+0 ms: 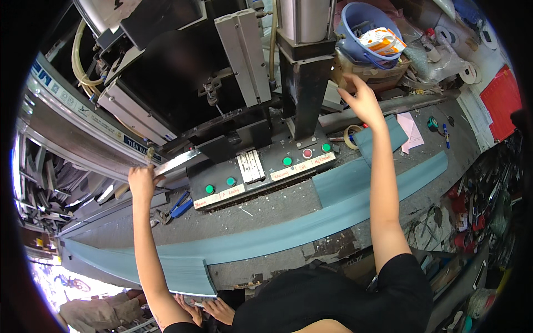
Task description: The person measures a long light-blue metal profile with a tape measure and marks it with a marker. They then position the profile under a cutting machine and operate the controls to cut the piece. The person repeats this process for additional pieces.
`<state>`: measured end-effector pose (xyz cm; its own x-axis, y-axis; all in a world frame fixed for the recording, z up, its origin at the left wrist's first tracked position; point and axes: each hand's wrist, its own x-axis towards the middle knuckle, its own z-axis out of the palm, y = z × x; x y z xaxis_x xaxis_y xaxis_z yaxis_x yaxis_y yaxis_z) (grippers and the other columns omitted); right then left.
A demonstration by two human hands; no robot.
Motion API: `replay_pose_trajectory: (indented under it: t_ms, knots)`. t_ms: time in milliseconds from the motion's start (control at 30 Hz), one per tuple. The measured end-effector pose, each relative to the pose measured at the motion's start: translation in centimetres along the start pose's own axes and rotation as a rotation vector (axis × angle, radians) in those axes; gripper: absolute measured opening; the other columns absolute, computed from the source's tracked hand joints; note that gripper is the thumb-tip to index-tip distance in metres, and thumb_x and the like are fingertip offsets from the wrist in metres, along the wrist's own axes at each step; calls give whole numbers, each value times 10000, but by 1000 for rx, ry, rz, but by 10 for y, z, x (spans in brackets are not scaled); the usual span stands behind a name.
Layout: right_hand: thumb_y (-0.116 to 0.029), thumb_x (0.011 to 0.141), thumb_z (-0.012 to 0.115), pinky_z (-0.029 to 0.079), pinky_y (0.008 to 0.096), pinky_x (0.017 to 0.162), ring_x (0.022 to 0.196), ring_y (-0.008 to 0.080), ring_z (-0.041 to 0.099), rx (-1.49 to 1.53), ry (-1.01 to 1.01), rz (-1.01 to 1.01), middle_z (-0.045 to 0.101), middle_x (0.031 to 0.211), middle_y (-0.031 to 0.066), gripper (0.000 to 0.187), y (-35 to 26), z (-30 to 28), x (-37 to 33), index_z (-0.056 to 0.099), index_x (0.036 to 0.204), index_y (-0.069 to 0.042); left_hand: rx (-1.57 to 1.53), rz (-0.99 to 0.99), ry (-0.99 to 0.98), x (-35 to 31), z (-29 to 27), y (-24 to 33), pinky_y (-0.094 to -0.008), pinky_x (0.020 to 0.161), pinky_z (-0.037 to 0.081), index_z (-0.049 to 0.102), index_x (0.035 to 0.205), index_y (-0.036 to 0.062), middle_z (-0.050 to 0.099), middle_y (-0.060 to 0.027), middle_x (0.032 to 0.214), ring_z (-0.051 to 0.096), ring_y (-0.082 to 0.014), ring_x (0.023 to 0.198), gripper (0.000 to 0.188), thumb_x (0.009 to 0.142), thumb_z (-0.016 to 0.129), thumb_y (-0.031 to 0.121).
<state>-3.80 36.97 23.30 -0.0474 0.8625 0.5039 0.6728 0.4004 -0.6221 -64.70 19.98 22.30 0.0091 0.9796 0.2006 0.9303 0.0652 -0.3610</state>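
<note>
A grey workbench (277,210) sweeps across the view, littered with small chips. At its back stands a black-and-silver machine (244,58) with a thick black column (305,94) at its right.

A long blue-grey strip (288,236) runs along the bench's near side. A shorter strip (177,277) overlaps it at the lower left, while a wide piece (340,183) lies just behind its right part. At the foot of the machine sits a dark control panel (261,183) with four green buttons and a red one. A blue bucket (347,28), holding a white-and-orange packet (382,41), stands on a cardboard box (383,77) at the upper right.

The silver bar (179,161) slants up from the person's left hand (142,182) toward the machine's dark plates. That hand is closed and seems to grip the bar's near end, though its far fingers are hidden. The right hand (363,105) is raised beside the column, loosely open with fingers bent, holding nothing visible. Another person's hands (220,311) (at the lower edge) are beside the shorter strip.

Smaller things lie about: a pink paper (410,133), blue-handled pliers (181,206) left of the panel, a tape roll (351,137), a tape measure (433,124) and a blue pen (446,136).
</note>
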Motion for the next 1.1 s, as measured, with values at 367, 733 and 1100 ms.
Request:
replay_pose_trajectory:
  t_ms: [367,733,1100]
  knots:
    - [-144,928,651,518,328,839,938,199,672,181,-138,594,692,1159,136,333,-7,-41,-266,619,1226,2,57,-246,108,-124,-76,-198,-430,960,447,678,1108,25,685,-163,1089,617,-366,1072,417,694,726,1]
    - [-61,858,749,534,343,948,1117,212,634,959,-900,139,577,1365,113,657,-63,-28,-266,445,1440,-67,-332,128,104,-177,-256,-10,-407,896,459,678,1048,16,681,-177,1002,621,-356,971,340,729,721,127]
    - [-389,728,866,572,433,858,1243,386,551,1728,118,292,522,1343,296,793,86,-220,-400,472,1346,-84,-547,957,-868,-77,-236,430,-392,509,456,672,745,63,596,-118,553,642,-309,562,581,728,764,636]
